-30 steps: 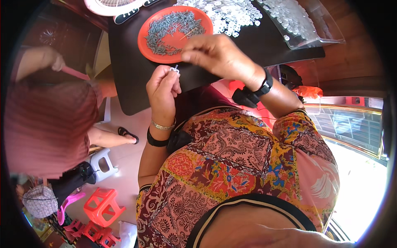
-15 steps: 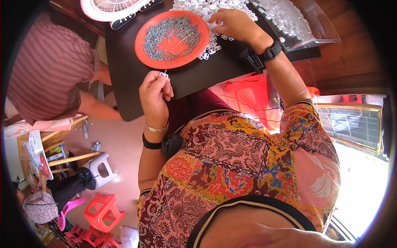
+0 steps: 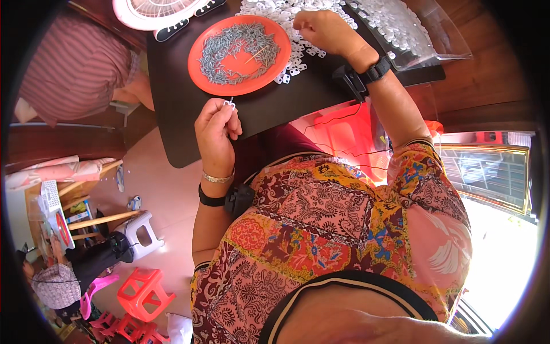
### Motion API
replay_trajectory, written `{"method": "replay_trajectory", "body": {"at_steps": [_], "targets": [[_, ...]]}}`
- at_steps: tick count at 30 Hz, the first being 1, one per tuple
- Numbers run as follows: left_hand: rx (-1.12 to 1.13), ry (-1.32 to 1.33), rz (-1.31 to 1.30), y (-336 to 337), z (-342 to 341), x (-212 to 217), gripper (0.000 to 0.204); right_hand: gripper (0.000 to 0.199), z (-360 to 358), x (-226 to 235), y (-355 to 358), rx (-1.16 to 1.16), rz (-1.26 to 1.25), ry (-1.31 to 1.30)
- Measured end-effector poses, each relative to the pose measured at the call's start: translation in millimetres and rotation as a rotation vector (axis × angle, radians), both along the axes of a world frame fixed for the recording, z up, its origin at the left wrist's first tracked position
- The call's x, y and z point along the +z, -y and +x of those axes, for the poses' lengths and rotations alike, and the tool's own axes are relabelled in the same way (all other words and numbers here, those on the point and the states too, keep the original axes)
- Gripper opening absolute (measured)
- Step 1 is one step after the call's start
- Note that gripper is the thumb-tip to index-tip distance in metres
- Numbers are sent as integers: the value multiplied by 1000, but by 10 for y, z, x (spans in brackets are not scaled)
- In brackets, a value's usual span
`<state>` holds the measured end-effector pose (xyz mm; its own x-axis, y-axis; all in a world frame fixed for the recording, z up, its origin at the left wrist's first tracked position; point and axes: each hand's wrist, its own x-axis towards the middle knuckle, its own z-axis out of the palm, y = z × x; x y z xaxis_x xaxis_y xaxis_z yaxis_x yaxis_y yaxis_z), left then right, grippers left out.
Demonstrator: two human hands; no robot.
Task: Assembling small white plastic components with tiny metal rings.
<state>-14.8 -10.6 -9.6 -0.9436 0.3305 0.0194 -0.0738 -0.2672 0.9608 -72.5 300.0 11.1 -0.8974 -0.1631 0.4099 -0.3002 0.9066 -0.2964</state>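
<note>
Clip (image 3: 230, 105) and grey fastener (image 3: 231, 100), one of each, sit pinched in your left grip (image 3: 217, 127) near one orange plate (image 3: 229, 89) — seemingly to leave the fastener's end clear — while your right grip (image 3: 330, 33), curled, contents hidden, is at white pieces (image 3: 295, 68) too many to count.

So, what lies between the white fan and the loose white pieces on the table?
In the head view, the orange-red plate of small grey pieces lies between them.
</note>
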Motion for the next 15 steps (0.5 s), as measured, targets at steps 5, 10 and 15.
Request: {"method": "replay_trajectory", "body": {"at_steps": [5, 10, 15], "targets": [[20, 4, -27, 4, 6, 0, 14, 20, 262, 158, 285, 189, -804, 273], [24, -32, -44, -37, 44, 95, 14, 19, 526, 193, 676, 412, -1178, 480], [9, -76, -71, -37, 98, 199, 15, 19, 631, 149, 991, 450, -1285, 568]]}}
